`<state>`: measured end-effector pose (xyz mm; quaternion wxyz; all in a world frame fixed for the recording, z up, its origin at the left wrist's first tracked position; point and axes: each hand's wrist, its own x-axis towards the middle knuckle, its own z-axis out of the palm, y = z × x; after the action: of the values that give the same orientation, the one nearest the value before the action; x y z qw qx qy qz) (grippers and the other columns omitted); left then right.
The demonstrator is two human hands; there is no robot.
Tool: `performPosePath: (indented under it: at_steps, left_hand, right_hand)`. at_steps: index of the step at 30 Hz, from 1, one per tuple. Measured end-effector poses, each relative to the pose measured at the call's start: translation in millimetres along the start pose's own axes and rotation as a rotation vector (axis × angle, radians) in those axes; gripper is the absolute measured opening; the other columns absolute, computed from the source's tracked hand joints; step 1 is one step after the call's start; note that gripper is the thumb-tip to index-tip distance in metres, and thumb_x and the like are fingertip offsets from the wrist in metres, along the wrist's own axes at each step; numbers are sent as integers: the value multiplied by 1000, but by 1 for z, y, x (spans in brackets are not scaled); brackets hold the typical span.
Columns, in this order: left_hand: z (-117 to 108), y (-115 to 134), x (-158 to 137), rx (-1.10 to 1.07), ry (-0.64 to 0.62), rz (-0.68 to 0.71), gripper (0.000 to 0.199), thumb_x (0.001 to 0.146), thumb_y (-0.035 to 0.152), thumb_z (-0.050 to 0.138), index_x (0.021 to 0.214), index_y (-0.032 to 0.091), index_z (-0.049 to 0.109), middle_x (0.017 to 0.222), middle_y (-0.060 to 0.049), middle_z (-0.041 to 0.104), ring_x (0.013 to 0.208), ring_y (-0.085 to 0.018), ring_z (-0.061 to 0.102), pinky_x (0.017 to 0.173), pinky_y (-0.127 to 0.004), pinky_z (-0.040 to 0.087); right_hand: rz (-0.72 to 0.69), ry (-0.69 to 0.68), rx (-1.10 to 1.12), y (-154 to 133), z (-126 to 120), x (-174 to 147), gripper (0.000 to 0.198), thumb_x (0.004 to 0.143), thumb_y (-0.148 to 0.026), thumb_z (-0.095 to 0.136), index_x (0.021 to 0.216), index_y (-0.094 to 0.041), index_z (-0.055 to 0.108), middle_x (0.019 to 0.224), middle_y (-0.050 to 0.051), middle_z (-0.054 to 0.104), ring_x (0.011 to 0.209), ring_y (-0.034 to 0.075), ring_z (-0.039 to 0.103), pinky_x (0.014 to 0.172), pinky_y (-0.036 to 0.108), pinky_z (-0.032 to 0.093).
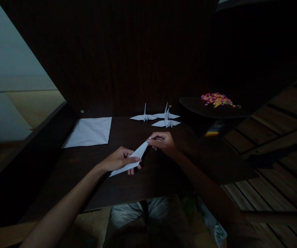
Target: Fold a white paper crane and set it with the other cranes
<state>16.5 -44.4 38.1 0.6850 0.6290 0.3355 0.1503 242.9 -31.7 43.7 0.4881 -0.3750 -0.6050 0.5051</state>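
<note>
A long, narrow piece of folded white paper (pixel 139 152) is held above the dark desk between both hands. My left hand (pixel 124 159) grips its wide lower part, with the thumb on top and the fingers underneath. At the upper right tip, my right hand (pixel 164 142) pinches the paper between thumb and fingers. Beyond my hands stand three white paper cranes: one at the left (pixel 145 117), one at the back right (pixel 166 115) and one in front of it (pixel 166 123). A creased white paper sheet (pixel 88 132) lies flat to the left.
A small rounded shelf (pixel 189 103) at the right bears a pile of brightly coloured small pieces (pixel 218 99). The desk (pixel 86 172) has a raised side panel (pixel 29 151) at the left and a tall dark back panel (pixel 127 62). Wooden slats (pixel 275 186) show at the far right.
</note>
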Motion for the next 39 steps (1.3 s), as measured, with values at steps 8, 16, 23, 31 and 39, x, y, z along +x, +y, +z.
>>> performPosePath:
  at_steps: [8, 16, 23, 31, 39]
  left_hand:
    - [2, 6, -2, -25, -37, -2, 33, 83, 40, 64, 88, 8, 67, 86, -12, 72, 52, -11, 63, 51, -23, 53]
    - [1, 3, -1, 0, -25, 15, 33, 82, 40, 65, 87, 7, 69, 79, -10, 72, 53, -12, 64, 50, -20, 52]
    - [3, 5, -1, -1, -39, 24, 30, 83, 38, 64, 86, 9, 70, 73, -8, 72, 53, -12, 65, 51, -20, 52]
    - [4, 7, -1, -12, -68, 16, 28, 84, 35, 64, 87, 8, 70, 70, -7, 71, 51, -11, 64, 51, -19, 52]
    - [4, 5, -1, -35, -43, 27, 29, 83, 36, 65, 85, 8, 70, 70, -8, 72, 51, -12, 65, 50, -20, 52]
  right_hand:
    - [-11, 3, 27, 2, 1, 1, 25, 67, -37, 76, 74, -15, 67, 62, 1, 63, 47, 9, 53, 40, 20, 41]
    - [25, 24, 43, 4, 1, 2, 26, 65, -36, 78, 75, -14, 68, 60, 1, 65, 44, 7, 52, 39, 18, 39]
    - [10, 25, 158, 8, 3, 3, 24, 65, -33, 78, 64, -15, 61, 55, -1, 62, 41, 6, 50, 36, 17, 36]
    - [25, 23, 220, 10, 4, 3, 24, 64, -29, 78, 59, -15, 59, 53, -2, 61, 38, 6, 48, 34, 17, 34]
    - [19, 46, 180, 7, 4, 3, 24, 70, -33, 74, 63, -15, 60, 54, -1, 61, 38, 7, 48, 34, 18, 34]
